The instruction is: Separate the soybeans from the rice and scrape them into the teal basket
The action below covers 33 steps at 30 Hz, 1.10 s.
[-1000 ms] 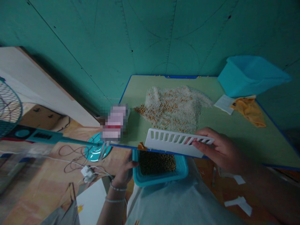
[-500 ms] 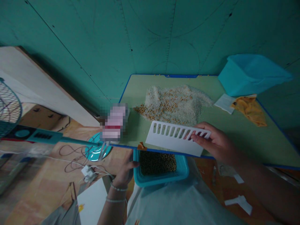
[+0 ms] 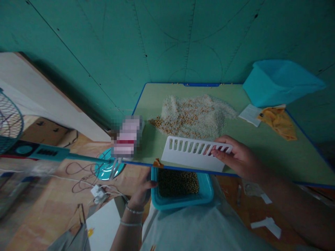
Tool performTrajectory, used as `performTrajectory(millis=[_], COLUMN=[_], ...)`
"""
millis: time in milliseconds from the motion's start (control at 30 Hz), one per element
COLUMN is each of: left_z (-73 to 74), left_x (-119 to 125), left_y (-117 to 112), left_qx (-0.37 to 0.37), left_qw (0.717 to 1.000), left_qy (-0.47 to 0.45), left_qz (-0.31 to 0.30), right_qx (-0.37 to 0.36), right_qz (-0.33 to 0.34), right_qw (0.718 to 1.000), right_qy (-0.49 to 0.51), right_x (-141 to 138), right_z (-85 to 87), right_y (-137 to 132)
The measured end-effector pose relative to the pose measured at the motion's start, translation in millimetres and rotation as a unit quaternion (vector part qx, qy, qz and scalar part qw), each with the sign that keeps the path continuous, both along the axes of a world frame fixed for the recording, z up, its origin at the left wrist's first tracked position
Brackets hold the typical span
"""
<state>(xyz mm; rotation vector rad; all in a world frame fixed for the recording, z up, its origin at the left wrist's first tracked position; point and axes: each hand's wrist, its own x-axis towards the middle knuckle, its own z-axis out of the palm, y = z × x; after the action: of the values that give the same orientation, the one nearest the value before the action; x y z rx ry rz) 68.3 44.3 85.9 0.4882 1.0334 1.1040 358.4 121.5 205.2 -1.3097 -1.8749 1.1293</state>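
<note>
My right hand point(image 3: 238, 155) grips the right end of a white slotted plastic divider point(image 3: 188, 158), thumb over its slots. The divider leans along the table's front edge. Behind it on the table lies a pile of white rice-like grains point(image 3: 193, 116) mixed with yellowish beans. Below the edge, my left hand point(image 3: 143, 188) holds the left rim of a blue plastic basin point(image 3: 180, 204) at my lap, thumb on the rim and other fingers hidden. Inside are dark green beans point(image 3: 170, 184) and some tan beans toward the right.
A blue open bin point(image 3: 280, 83) stands at the table's back right, with a white packet point(image 3: 250, 115) and yellow cloth point(image 3: 278, 122) before it. A pixelated pink object point(image 3: 128, 136) sits at the left edge. A fan point(image 3: 39, 150) and cables are at left. A brown scrap point(image 3: 158, 163) lies at the front edge.
The basin has shifted slightly right, with my left hand still at its rim. The divider and my right hand have moved slightly left. The grain pile looks unchanged.
</note>
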Motion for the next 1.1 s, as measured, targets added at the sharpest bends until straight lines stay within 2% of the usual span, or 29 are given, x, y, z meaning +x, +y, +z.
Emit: performTrajectory(millis=[200, 567, 767, 967, 1100], left_z=[-1.5, 3.8, 3.3, 5.5, 4.8], left_x=[3, 5, 4, 5, 7], left_y=[3, 4, 2, 2, 5], left_qx=[-0.003, 0.010, 0.016, 0.019, 0.019], left_qw=[1.000, 1.000, 0.999, 1.000, 0.999], left_qy=[-0.007, -0.002, 0.023, 0.016, 0.008], left_qz=[-0.006, -0.022, -0.017, -0.008, -0.031], right_qx=[0.015, 0.026, 0.042, 0.040, -0.013], right_qz=[0.006, -0.081, -0.080, -0.174, -0.245], right_qw=[1.000, 0.995, 0.995, 0.980, 0.966], right_qy=[0.000, 0.041, 0.043, 0.085, 0.079], right_x=[-8, -22, -22, 9, 48], right_z=[-2.7, -10.5, -0.9, 17.2, 16.3], right_y=[1, 68, 75, 59, 41])
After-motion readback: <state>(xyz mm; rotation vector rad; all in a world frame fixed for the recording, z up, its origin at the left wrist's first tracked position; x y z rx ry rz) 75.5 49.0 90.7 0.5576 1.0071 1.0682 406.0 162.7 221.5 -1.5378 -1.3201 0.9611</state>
